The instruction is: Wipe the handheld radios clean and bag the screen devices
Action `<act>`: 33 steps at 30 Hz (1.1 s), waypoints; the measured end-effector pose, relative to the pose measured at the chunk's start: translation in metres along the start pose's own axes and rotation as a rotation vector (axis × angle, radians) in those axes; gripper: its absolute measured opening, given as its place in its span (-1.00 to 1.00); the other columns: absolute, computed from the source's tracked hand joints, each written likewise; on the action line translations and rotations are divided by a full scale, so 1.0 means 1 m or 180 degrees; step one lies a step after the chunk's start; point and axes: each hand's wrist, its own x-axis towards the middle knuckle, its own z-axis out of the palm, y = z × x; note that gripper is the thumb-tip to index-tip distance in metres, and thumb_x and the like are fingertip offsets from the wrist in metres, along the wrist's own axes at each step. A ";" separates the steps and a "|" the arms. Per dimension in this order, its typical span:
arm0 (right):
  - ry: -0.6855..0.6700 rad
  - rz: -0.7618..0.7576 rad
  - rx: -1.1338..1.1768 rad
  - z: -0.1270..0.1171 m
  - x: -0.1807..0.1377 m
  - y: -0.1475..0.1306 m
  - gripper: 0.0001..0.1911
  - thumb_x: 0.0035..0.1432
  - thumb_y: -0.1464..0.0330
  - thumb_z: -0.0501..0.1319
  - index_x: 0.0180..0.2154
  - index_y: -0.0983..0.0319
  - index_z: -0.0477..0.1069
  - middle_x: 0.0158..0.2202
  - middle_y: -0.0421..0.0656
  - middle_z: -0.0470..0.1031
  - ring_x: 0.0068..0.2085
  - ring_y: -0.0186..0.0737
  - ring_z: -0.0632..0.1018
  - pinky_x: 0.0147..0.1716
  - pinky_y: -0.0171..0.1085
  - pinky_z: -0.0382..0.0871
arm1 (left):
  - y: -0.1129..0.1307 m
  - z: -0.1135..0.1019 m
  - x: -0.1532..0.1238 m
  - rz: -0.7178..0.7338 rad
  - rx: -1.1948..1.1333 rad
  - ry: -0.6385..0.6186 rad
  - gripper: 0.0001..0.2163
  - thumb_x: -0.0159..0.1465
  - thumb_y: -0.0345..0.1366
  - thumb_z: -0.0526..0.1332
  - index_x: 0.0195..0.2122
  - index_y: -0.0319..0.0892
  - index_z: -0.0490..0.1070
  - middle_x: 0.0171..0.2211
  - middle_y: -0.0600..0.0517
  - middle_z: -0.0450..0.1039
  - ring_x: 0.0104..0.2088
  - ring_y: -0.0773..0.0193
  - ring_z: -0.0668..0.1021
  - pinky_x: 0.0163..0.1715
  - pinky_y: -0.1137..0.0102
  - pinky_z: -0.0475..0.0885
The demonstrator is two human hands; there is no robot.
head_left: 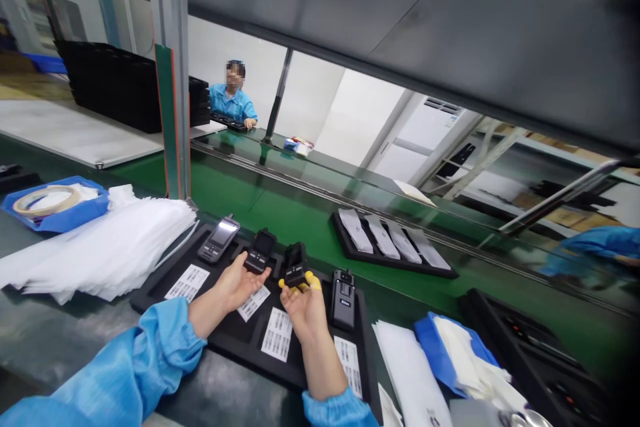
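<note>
My left hand (240, 285) is closed around the lower end of a black handheld device (261, 251) with keys below its screen. Yellow finger covers show on my right hand (304, 300), which grips a second black handheld device (295, 263). Both are held over a black foam tray (235, 340). At the tray's left lies another device (219, 239), screen up; at its right, one lies back up (343, 300). White barcode label sheets (277, 335) rest in the tray, one partly behind my left hand.
White sleeves (100, 247) are piled at left beside a blue bin (55, 203) with a tape roll. Beyond, a tray of bagged items (395, 247) sits on the green belt. More sleeves (413, 373) and a blue bin (440, 353) stand right. A co-worker (233, 100) sits opposite.
</note>
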 end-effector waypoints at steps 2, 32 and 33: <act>-0.0036 0.0083 0.0183 -0.003 -0.004 -0.001 -0.76 0.09 0.17 0.08 -0.37 0.22 0.27 -0.43 -0.11 0.52 -0.34 -0.24 0.58 -0.33 -0.25 0.49 | -0.001 -0.005 0.000 -0.0050 0.0072 0.0070 -0.72 0.41 -0.27 -0.08 -0.21 -0.36 0.31 -0.41 -0.17 0.47 -0.43 0.21 0.60 -0.47 0.43 0.54; 0.1543 -0.1255 -0.3248 -0.055 -0.035 -0.039 -0.37 0.08 0.42 0.11 0.21 0.37 0.12 0.10 0.21 0.22 0.18 0.20 0.21 0.16 0.09 0.00 | -0.024 -0.019 -0.037 0.2289 0.4840 -0.0734 -0.64 0.25 -0.29 0.11 0.07 -0.24 0.19 -0.11 -0.14 0.46 -0.16 0.13 0.56 -0.12 0.22 0.44; 0.1666 -0.1284 -0.3386 -0.059 -0.034 -0.042 -0.30 0.06 0.41 0.15 0.23 0.42 0.06 0.11 0.26 0.18 0.19 0.28 0.14 0.16 0.13 -0.07 | -0.028 -0.013 -0.036 0.2601 0.5439 -0.0769 -0.68 0.25 -0.31 0.12 0.03 -0.25 0.23 -0.11 -0.15 0.45 -0.14 0.11 0.54 -0.10 0.22 0.43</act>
